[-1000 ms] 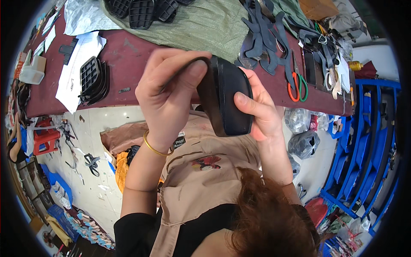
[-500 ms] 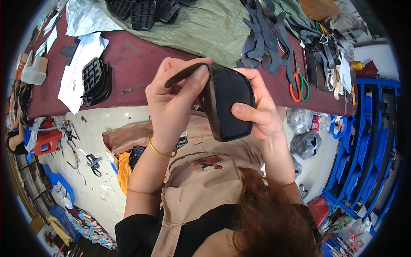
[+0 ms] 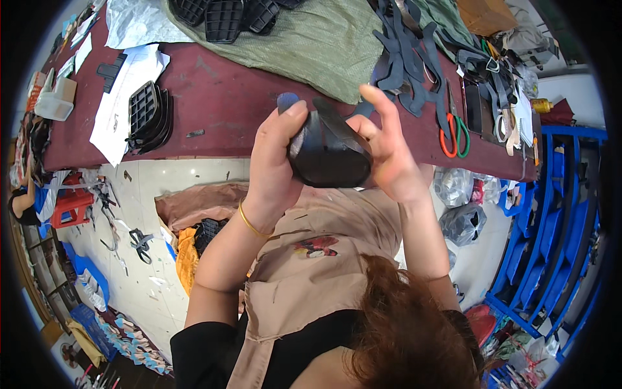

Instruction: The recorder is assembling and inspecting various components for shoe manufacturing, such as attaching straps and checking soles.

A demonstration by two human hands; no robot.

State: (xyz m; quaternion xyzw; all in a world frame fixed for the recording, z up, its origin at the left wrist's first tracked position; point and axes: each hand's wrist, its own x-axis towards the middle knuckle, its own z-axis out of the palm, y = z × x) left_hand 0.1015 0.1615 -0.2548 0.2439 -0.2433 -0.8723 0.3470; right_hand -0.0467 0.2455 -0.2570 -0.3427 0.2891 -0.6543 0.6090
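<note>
A black curved shell-shaped piece (image 3: pixel 330 152) is up in front of my chest, its rounded smooth face toward me. A dark flexible strip (image 3: pixel 324 107) runs along its far edge; its exact kind does not show. My left hand (image 3: pixel 275 159) grips the left side, thumb up near the strip's end, where a small bluish tip shows. Against the right side is my right hand (image 3: pixel 392 152), its index finger raised off the piece and its other fingers partly hidden behind.
Several black grid-backed pads (image 3: pixel 146 117) stand stacked on the maroon table (image 3: pixel 220 129), beside white paper (image 3: pixel 120 129). Scissors (image 3: pixel 457 133) with red and green handles lie at right, near grey strap pieces (image 3: pixel 408 65). Green sacking (image 3: pixel 311 52) covers the back. A blue rack (image 3: pixel 551 220) stands right.
The piece has turned from upright to lying level, its rounded face now toward me. My left hand moved from the strip to the side; my right index finger has lifted.
</note>
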